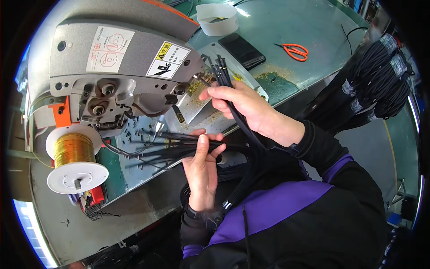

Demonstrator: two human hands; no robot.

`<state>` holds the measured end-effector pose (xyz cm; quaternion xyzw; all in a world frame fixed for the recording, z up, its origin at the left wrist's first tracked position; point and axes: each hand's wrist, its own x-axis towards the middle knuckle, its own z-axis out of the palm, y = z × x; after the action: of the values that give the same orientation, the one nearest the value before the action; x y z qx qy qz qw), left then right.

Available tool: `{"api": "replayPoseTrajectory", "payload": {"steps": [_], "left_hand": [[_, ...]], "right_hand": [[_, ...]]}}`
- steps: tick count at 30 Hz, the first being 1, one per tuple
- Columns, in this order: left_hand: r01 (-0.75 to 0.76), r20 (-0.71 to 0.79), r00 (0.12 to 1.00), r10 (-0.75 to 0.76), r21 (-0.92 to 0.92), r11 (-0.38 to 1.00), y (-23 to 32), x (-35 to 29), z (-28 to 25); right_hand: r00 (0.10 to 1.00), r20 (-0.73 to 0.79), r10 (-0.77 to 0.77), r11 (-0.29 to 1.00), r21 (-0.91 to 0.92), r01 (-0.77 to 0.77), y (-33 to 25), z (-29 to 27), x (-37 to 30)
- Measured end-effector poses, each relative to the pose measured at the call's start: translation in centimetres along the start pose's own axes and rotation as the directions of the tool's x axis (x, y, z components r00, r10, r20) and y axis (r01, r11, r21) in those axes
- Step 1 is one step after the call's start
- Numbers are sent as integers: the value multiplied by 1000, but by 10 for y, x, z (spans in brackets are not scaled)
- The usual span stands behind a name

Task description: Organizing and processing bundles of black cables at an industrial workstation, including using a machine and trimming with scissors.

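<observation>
My left hand [201, 172] is closed around a bunch of black cables [177, 147], thumb on top, their loose ends fanned out leftward. My right hand [248, 105] grips another batch of black cables [222, 74], whose ends point up and away past the fingers. Between the right thumb and fingertips, one cable end seems to stick out toward the working head of a grey machine [148, 80]. Both bunches run back together over my lap. The fingers partly hide where each cable is pinched.
At the machine's left hangs a white spool [77, 177] of gold-coloured wire. Beyond lie a dark phone [242, 50], orange-handled scissors [294, 52] and a white ring [217, 20]. Yellowish scraps dot the metal plate [201, 112]. Tied cable bundles [376, 71] hang at the right.
</observation>
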<state>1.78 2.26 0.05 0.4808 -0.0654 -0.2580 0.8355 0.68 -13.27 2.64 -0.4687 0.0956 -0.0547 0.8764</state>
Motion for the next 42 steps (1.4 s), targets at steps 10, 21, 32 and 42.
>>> {"api": "replayPoseTrajectory", "payload": {"steps": [10, 21, 32, 42], "left_hand": [[71, 138, 987, -78, 55, 996, -17, 4, 19], [54, 220, 971, -95, 186, 981, -21, -1, 13], [46, 141, 988, -63, 120, 992, -15, -7, 11], [-75, 28, 997, 77, -42, 996, -3, -5, 11]], "right_hand": [[985, 28, -169, 928, -331, 169, 12, -7, -23], [991, -6, -131, 944, -308, 122, 9, -2, -37], [993, -22, -115, 991, -77, 113, 1, -3, -19], [992, -51, 118, 973, 204, -105, 0, 6, 17]]}}
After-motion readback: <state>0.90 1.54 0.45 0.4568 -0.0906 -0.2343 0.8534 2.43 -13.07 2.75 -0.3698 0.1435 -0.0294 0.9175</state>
